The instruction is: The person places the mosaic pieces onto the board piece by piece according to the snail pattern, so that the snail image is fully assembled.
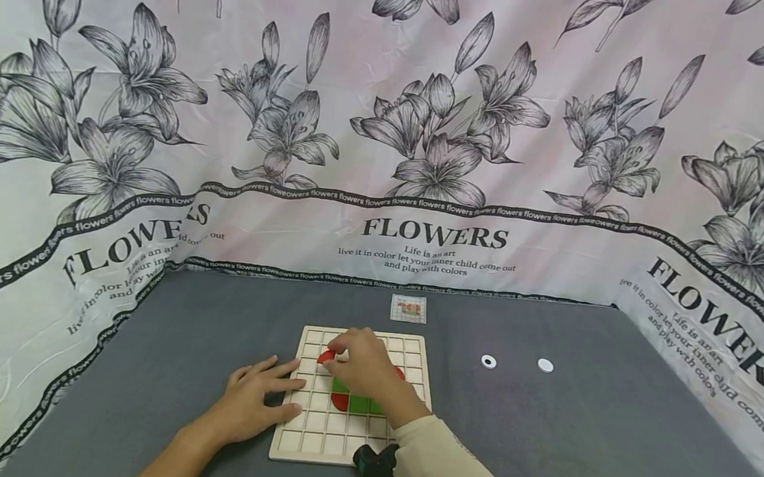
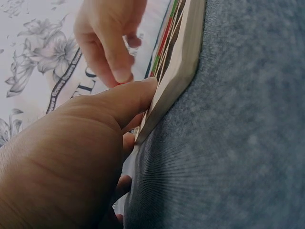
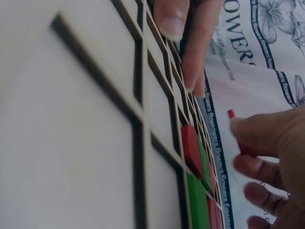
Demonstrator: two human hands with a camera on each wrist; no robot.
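Observation:
A pale wooden grid board point(image 1: 290, 440) lies on the grey table, with green pieces point(image 1: 359, 404) and red pieces point(image 1: 339, 402) set in its middle cells. Between thumb and fingertip, my right hand point(image 1: 366, 364) pinches a small red piece with a curved edge point(image 1: 325, 357) over the upper left part of the grid. In the right wrist view, this red piece point(image 3: 230, 113) is held above the board surface. My left hand point(image 1: 249, 402) rests at the board's left edge, fingers spread, thumb and fingertips on the rim. Some set pieces are hidden behind the right hand and forearm.
Behind the board lies a small picture card point(image 1: 409, 309) with a coloured design on a grid. To the right are a white disc with a black dot point(image 1: 488, 362) and a plain white disc point(image 1: 545, 366). Flower-printed cloth point(image 1: 426, 243) hangs along the table's back and sides.

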